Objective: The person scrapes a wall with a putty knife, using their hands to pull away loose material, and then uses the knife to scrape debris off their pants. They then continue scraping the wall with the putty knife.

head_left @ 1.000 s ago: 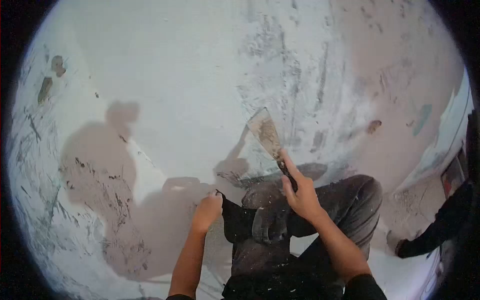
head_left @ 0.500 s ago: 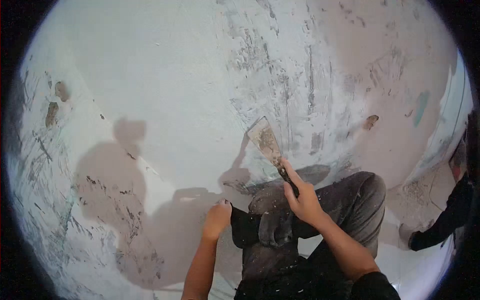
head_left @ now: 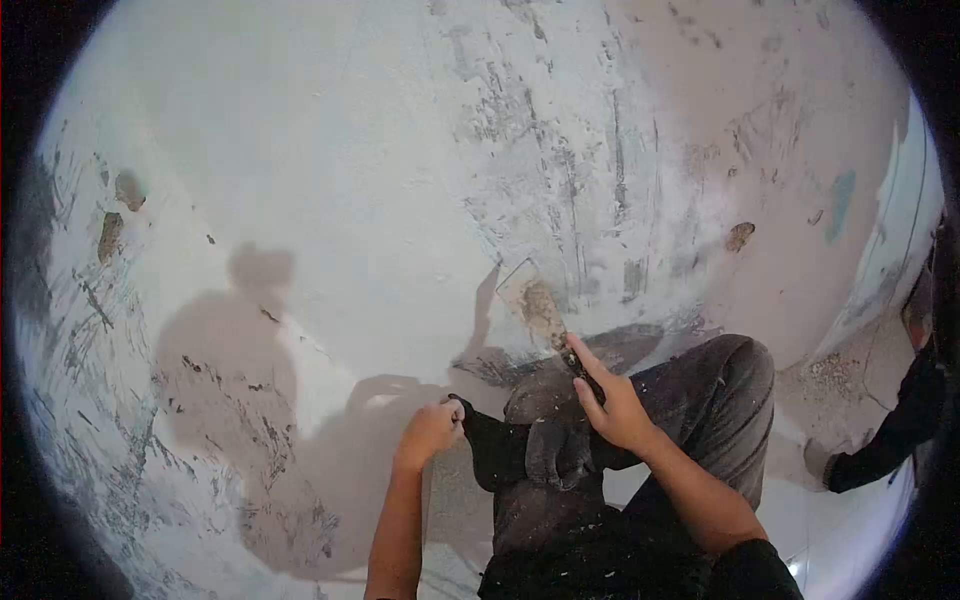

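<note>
My right hand (head_left: 615, 410) is closed around the dark handle of a putty knife (head_left: 540, 310), its wide blade pointing up and left and smeared with dried brown material. The blade overlaps the lower part of the scraped wall patch in this view. Further left, my left hand (head_left: 433, 430) pinches the toe end of a black sock (head_left: 492, 440) on my foot, which lies across my other leg. A rolled grey trouser cuff (head_left: 558, 455) sits at the ankle, and pale specks dot the trousers (head_left: 700, 400).
A pale wall (head_left: 300, 150) fills most of the view, with grey scraped streaks and a few brown holes (head_left: 740, 236). Rubble and dust (head_left: 835, 370) lie on the floor at right. Another person's dark-clothed limb (head_left: 885, 440) shows at the right edge.
The putty knife's blade has dropped slightly, with my right hand a little lower and to the right. My left hand has shifted slightly at the toe of the sock.
</note>
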Motion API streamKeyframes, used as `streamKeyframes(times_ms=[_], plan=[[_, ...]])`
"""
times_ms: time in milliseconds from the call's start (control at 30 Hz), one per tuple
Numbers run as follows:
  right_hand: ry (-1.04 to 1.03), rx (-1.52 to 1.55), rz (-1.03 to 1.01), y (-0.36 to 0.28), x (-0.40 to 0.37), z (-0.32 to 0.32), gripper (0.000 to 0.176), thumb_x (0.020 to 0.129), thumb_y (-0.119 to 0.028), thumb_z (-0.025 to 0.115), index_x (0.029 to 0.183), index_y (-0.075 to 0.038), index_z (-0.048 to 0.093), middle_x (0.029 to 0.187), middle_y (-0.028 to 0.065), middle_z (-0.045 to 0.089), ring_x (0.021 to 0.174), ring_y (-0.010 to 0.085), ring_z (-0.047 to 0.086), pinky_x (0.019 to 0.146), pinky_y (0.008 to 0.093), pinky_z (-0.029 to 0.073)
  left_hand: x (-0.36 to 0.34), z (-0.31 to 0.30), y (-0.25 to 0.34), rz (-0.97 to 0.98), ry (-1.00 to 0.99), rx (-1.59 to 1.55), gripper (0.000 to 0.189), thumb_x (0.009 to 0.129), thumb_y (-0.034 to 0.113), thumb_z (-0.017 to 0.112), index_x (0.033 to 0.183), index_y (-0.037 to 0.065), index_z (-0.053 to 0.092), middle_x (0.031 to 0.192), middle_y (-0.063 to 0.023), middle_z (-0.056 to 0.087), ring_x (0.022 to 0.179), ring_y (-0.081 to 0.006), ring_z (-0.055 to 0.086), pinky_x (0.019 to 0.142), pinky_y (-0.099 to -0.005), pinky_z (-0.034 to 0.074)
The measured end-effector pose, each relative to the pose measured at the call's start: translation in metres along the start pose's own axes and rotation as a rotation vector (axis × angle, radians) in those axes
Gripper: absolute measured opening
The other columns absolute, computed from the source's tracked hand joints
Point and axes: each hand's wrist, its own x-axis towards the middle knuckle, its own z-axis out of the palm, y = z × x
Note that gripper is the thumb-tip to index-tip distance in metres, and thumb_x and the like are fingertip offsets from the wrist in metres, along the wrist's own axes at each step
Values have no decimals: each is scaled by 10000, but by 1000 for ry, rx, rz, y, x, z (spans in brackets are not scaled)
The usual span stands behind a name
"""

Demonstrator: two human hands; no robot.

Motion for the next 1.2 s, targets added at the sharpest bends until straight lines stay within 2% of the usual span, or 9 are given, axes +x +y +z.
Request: streamKeyframes(times_ms=[200,300,500,600,833,933,1033,1133,1200], plan=[[72,33,-6,1,1,5,629,960,-56,501,1521,-163,238,915,237,662,745,333,667,669,312,456,3,16,-13,48,133,81,135,799,125,634,907,52,600,818,-192,638,767,-384,631,677,-449,487],[37,47,50,2,-2,4,596,955,-41,477,1506,-84,257,1349,270,501,1108,374,608,892,344,450,8,8,-1,37,130,88,132,824,151,601,855,23,612,768,-208,627,769,-399,628,679,-481,496],[26,3,60,6,-2,7,601,958,-52,482,1509,-75,243,1308,268,540,1010,359,652,853,343,467,14,14,-9,32,24,267,132,794,127,608,856,14,637,791,-208,637,787,-388,642,703,-484,509],[76,-5,-14,8,-1,9,634,965,-61,510,1526,-130,222,876,240,655,623,217,589,634,326,440,15,10,-3,45,61,238,90,731,103,640,794,43,617,764,-204,642,720,-393,642,649,-465,514],[166,-86,-71,8,0,17,603,977,-82,466,1520,-71,206,1309,279,536,913,291,667,797,352,495,12,25,3,82,191,357,90,730,71,630,750,-11,662,770,-203,638,779,-381,630,676,-455,511],[144,-172,-234,15,4,24,598,982,-87,453,1521,-55,194,1359,291,489,767,249,657,746,346,509,27,32,5,-5,186,482,77,705,64,628,673,9,670,714,-166,633,713,-324,643,622,-420,518],[97,-89,-50,11,-4,22,589,993,-103,441,1523,-53,189,1141,263,625,587,195,568,622,322,486,30,44,13,-83,168,506,79,693,54,621,701,17,691,715,-149,639,711,-301,656,611,-407,533],[95,-118,-69,11,-3,21,575,1009,-137,436,1521,-36,194,608,60,510,488,136,415,497,300,374,31,50,7,-48,199,482,86,705,41,613,717,9,692,694,-151,637,692,-303,656,600,-406,535],[128,-146,-138,8,-1,19,574,1009,-138,440,1520,-36,200,608,69,518,485,135,409,496,300,372,20,33,17,-30,137,355,94,728,45,642,778,-19,690,762,-180,660,775,-332,669,676,-429,553]])
